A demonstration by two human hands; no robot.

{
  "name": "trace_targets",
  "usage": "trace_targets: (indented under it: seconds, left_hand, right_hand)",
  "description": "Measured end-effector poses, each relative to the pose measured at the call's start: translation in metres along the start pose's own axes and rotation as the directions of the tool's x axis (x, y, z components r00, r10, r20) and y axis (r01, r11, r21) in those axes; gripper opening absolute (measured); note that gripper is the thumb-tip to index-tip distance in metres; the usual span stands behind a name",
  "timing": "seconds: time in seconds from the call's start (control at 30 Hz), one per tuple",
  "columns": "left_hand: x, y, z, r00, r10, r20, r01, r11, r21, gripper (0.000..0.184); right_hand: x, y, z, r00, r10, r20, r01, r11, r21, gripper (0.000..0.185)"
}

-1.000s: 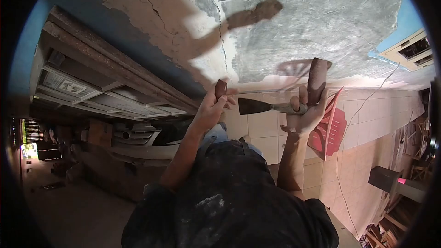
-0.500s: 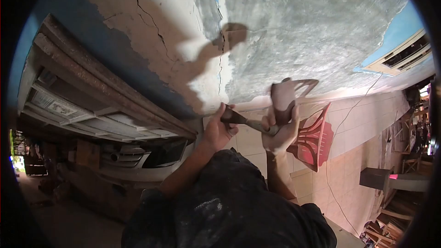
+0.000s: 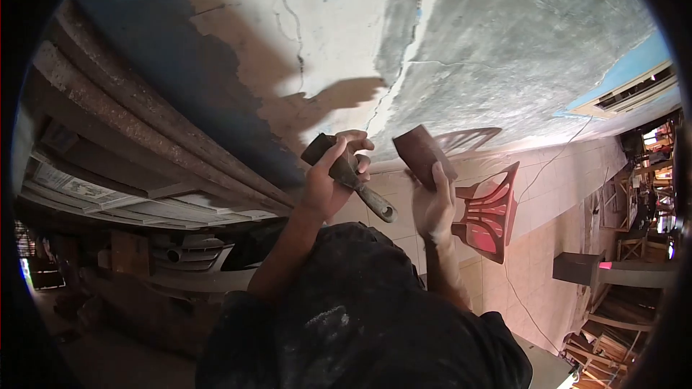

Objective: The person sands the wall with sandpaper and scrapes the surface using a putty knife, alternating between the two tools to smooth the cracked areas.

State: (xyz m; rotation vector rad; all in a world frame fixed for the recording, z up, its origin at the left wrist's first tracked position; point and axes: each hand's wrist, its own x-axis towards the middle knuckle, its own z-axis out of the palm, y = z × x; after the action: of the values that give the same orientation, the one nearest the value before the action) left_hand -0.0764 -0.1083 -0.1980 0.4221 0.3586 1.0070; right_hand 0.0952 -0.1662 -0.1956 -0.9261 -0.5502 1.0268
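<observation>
My left hand (image 3: 324, 191) is closed around a putty knife (image 3: 376, 204), its dark blade up by my thumb and its worn handle with a hanging hole pointing down to the right. In my right hand (image 3: 435, 209) is a brown flat rectangular piece (image 3: 422, 150) that looks like sandpaper, gripped at its lower end. Both hands are in front of the wall (image 3: 497, 50), where bare grey plaster, white filler and blue paint meet. A long crack (image 3: 300, 50) runs down the white area. Neither tool visibly touches the wall.
A red plastic chair (image 3: 489, 212) stands on the tiled floor (image 3: 540, 223) at right. A thin cable (image 3: 520, 302) trails across the tiles. To the left is a wooden window frame (image 3: 144, 119). Wooden furniture (image 3: 613, 331) fills the far right; a vent (image 3: 627, 90) sits in the wall.
The putty knife has left my right hand and is now only in my left, turned with its handle downward right. My hands have moved apart, and the view has shifted.
</observation>
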Motion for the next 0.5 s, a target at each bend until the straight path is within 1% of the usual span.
trace_targets:
  seconds: [0.03,0.07,0.1,0.13,0.17,0.27,0.33,0.37,0.4,0.43,0.5]
  left_hand:
    - [0.000,0.008,-0.004,0.999,0.020,0.036,-0.020,1.000,0.009,0.036]
    - [-0.001,0.015,-0.007,0.997,0.038,0.073,-0.039,0.999,0.019,0.037]
    - [-0.002,0.022,-0.008,0.995,0.038,0.096,-0.039,0.999,0.015,0.038]
    - [-0.003,0.028,-0.009,0.994,0.043,0.096,-0.045,0.999,0.026,0.038]
    - [-0.004,0.033,-0.010,0.994,0.045,0.096,-0.049,0.998,0.038,0.038]
    - [-0.005,0.041,-0.015,0.993,0.078,0.083,-0.082,0.996,0.043,0.033]
    - [-0.004,0.043,-0.019,0.993,0.104,0.063,-0.106,0.994,0.035,0.031]
    - [-0.003,0.043,-0.022,0.993,0.111,0.048,-0.113,0.993,0.032,0.031]
    - [-0.002,0.043,-0.023,0.992,0.119,0.037,-0.120,0.992,0.028,0.031]
    - [-0.001,0.042,-0.022,0.991,0.128,0.026,-0.129,0.991,0.035,0.031]
    - [0.002,0.039,-0.016,0.989,0.148,0.018,-0.148,0.987,0.054,0.031]
  right_hand:
    - [0.005,0.002,-0.010,1.000,0.016,0.003,-0.016,0.986,-0.166,0.035]
    - [0.006,-0.006,-0.003,1.000,-0.007,0.029,0.018,0.922,-0.388,0.036]
    - [0.007,-0.018,0.009,0.998,-0.024,0.060,0.055,0.808,-0.587,0.038]
    - [0.008,-0.025,0.016,0.995,-0.034,0.093,0.092,0.652,-0.753,0.040]
    - [0.014,-0.014,0.007,0.995,-0.071,0.072,0.100,0.621,-0.778,0.047]
    - [0.015,-0.010,0.021,0.967,-0.206,0.149,0.235,0.502,-0.832,0.053]
    - [0.016,-0.008,0.026,0.958,-0.045,0.283,0.269,0.478,-0.836,0.052]
    - [0.014,-0.016,0.032,0.926,0.143,0.349,0.247,0.470,-0.848,0.052]
    - [0.012,-0.021,0.036,0.858,0.323,0.400,0.228,0.459,-0.859,0.051]
    - [0.005,-0.012,0.040,0.845,0.292,0.448,0.291,0.452,-0.843,0.047]
    - [-0.001,-0.003,0.054,0.760,0.387,0.522,0.341,0.446,-0.827,0.043]
